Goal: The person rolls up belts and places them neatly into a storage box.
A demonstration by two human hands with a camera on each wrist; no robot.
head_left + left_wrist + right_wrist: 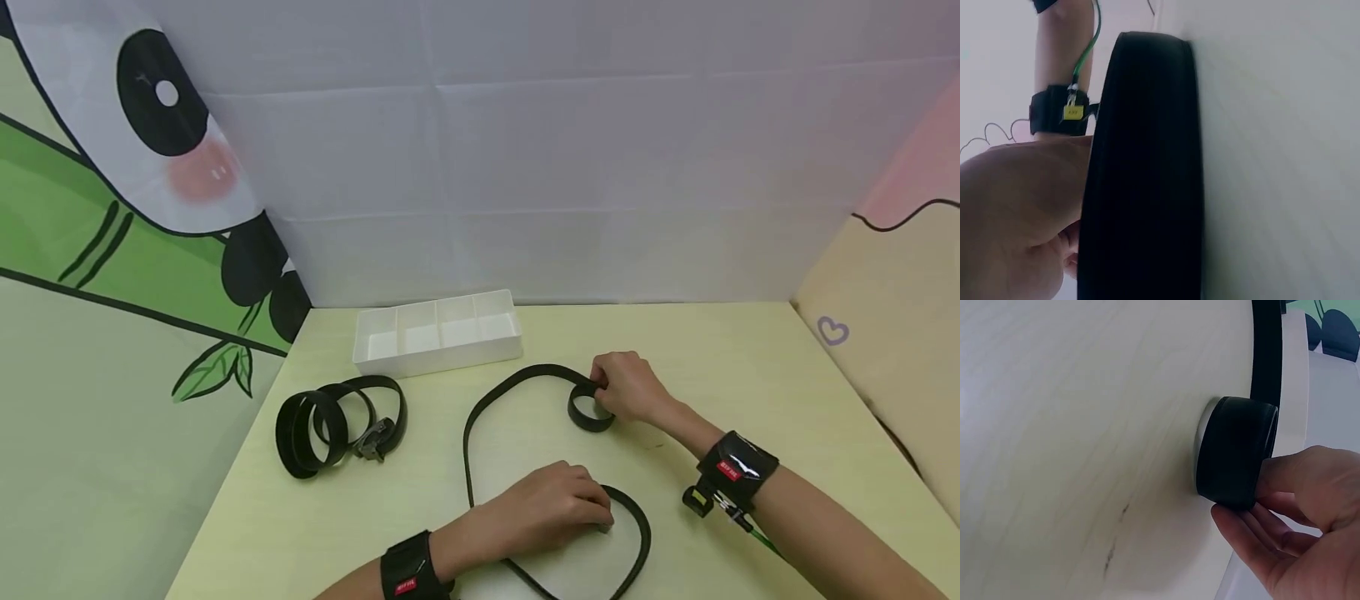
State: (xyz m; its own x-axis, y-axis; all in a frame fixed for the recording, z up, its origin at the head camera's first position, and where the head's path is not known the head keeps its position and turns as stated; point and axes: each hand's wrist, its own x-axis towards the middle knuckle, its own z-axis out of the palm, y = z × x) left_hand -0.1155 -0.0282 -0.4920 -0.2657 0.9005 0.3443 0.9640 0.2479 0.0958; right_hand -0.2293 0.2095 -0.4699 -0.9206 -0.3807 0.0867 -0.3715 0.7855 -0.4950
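Note:
A long black belt (470, 433) stands on its edge across the table in wide loose curves. At its far end a small coil (577, 412) is rolled up, and my right hand (630, 387) pinches that coil between thumb and fingers. The right wrist view shows the same coil (1232, 453) with fingertips at its lower side. My left hand (551, 508) holds the belt's near end, where a bit of grey metal (604, 527) peeks out under the fingers. In the left wrist view the belt strap (1141, 169) hides part of the left hand (1016, 219).
Another black belt (300, 442), loosely coiled with a metal buckle (375, 439), lies on the left of the table. Behind it, a white divided tray (438, 358) stands near the back edge. A pale curtain (562, 167) hangs behind the table.

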